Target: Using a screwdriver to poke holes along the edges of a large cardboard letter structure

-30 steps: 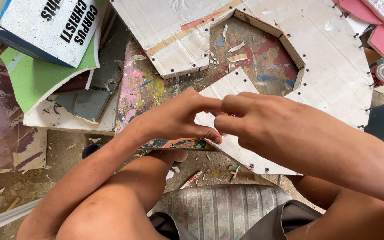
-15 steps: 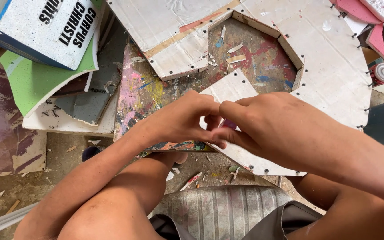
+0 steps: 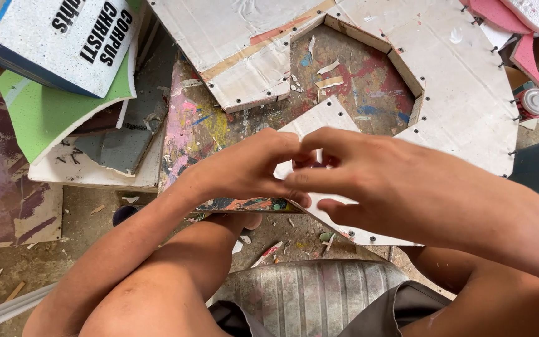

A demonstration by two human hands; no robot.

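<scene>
Head view looks straight down on our two hands, brought together over the work board. Our left hand (image 3: 244, 168) curls its fingers in narrow, thumb and forefinger pinched toward the fingertips of our right hand (image 3: 375, 181), which is likewise closed to a tight pinch; something small and dark sits between the tips, but we cannot tell what it is, nor which hand truly grips it. We judge the hands meet so closely because the piece is tiny and needs both sets of fingertips to steady it.

Just beneath them lies a white cut panel (image 3: 319, 125), its pointed end partly hidden by our fingers. It rests on a paint-splashed board (image 3: 201, 125) streaked pink, yellow and blue. Beyond, a large white sheet with an angular cut-out (image 3: 463, 87) carries a row of dark tacks along its edges, likely holding layers together; paper scraps lie in the opening.

Upper left, a white foam block with a blue side (image 3: 51, 37) bears black lettering on its top face, tilted, and leans over a green sheet (image 3: 38, 112). Upper right, pink foam pieces (image 3: 531, 37) are stacked near a small round tin (image 3: 533, 103). Below our knees a ribbed grey seat (image 3: 307, 293) shows.
</scene>
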